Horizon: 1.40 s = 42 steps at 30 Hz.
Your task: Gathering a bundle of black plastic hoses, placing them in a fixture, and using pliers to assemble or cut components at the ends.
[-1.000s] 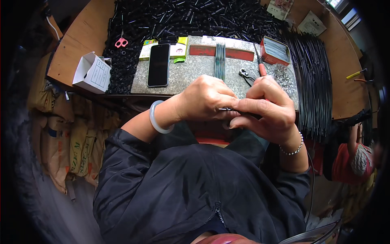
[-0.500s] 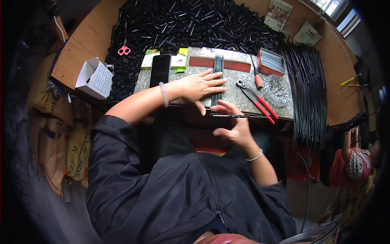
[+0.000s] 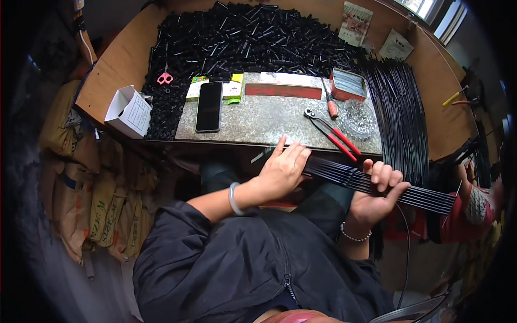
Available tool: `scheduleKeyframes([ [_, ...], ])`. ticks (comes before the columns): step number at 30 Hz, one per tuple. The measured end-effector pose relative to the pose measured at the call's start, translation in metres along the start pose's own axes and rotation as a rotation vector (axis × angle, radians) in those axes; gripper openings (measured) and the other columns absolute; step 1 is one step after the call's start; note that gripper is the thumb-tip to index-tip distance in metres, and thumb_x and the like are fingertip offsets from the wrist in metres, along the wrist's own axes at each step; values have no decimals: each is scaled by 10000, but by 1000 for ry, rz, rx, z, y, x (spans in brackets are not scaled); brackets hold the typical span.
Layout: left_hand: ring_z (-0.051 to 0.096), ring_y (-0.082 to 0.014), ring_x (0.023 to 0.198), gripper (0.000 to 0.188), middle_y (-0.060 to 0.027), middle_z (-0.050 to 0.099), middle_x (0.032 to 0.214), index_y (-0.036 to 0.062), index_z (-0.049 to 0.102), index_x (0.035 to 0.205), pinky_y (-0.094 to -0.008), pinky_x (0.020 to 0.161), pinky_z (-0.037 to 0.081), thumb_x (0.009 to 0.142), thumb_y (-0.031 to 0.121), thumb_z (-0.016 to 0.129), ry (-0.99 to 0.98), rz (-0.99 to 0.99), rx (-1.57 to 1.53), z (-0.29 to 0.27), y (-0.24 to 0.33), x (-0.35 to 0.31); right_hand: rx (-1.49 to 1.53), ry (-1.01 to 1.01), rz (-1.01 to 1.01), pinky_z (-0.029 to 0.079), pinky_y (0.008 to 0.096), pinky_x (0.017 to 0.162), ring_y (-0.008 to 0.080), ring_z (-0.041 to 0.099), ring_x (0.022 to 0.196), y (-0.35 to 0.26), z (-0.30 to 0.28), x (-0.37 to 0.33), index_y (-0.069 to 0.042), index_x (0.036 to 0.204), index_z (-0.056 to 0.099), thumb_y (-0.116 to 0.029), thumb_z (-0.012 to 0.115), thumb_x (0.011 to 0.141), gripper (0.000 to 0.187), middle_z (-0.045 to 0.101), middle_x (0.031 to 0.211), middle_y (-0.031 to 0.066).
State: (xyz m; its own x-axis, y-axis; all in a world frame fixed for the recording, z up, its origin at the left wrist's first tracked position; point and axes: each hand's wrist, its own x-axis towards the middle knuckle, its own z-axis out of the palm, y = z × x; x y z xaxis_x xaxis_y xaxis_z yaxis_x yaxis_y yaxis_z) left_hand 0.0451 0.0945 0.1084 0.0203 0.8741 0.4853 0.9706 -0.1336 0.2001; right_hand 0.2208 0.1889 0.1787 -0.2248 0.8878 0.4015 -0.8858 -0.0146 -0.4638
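Note:
A flat bundle of thin black rods [image 3: 328, 171] is held off the worktop, slanting down to the right in front of the bench edge. My left hand [image 3: 283, 171] lies over its left part, fingers together around it; a short end of the rods shows past the fingers. Further right, my right hand [image 3: 377, 189] grips the bundle with fingers curled over it and the thumb along it. The rods stick out well beyond the right hand. Behind them is a speckled stone slab [image 3: 258, 121], with red-handled pliers [image 3: 329, 132] and a red-handled screwdriver [image 3: 330, 105] on it.
A phone [image 3: 209, 106] leans at the slab's left, near a white box [image 3: 129, 112] and pink scissors [image 3: 165, 77]. Black tubular pieces [image 3: 242, 40] heap at the back. Long black rods [image 3: 398, 116] hang over the right edge, beside a tin [image 3: 348, 85]. Another person [image 3: 474, 210] is at far right.
The rod bundle has left the slab and now lies crosswise in front of the bench. My left hand has come down toward me; my right hand has moved right and closed on the rods.

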Motion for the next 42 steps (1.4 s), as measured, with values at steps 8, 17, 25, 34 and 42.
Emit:
scheduleKeyframes([
  [8, 566, -242, 530, 87, -81, 503, 555, 71, 480, 706, -448, 1036, 340, 772, 36, 435, -215, 123, 467, -150, 6, 25, -515, -649, 821, 377, 399, 1003, 255, 537, 1120, -39, 29, -59, 53, 1240, 470, -151, 768, 737, 619, 577, 1164, 158],
  [17, 603, -135, 919, 192, -31, 642, 959, 106, 680, 886, -425, 1049, 253, 779, 227, 578, -256, 465, 706, -157, 53, 55, -845, -675, 27, 499, 330, 675, 222, 622, 730, 91, 46, -3, 30, 940, 623, -110, 651, 797, 202, 646, 812, 91],
  [25, 436, -349, 1234, 445, -185, 528, 1247, 19, 538, 1208, -406, 1050, 305, 932, 364, 480, 279, -335, -500, -20, -31, -101, -476, -605, 222, 534, 328, 581, 166, 567, 546, 84, 2, -1, 94, 979, 585, -247, 526, 936, 349, 564, 615, 80],
  [34, 420, -219, 1257, 699, -135, 493, 1308, -16, 445, 1296, -364, 1072, 263, 955, 553, 222, 67, -1154, -1404, 88, -28, -135, -416, -635, 263, 543, 360, 572, 176, 565, 526, 93, 5, -9, 104, 961, 581, -273, 539, 923, 381, 581, 623, 103],
  [42, 465, -187, 1191, 634, -106, 568, 1218, 31, 501, 1250, -379, 1036, 286, 962, 534, 243, 122, -1176, -1240, 95, -37, -155, -427, -612, 422, 542, 353, 590, 184, 581, 532, 101, -15, -28, 104, 954, 600, -214, 548, 922, 324, 594, 622, 111],
])
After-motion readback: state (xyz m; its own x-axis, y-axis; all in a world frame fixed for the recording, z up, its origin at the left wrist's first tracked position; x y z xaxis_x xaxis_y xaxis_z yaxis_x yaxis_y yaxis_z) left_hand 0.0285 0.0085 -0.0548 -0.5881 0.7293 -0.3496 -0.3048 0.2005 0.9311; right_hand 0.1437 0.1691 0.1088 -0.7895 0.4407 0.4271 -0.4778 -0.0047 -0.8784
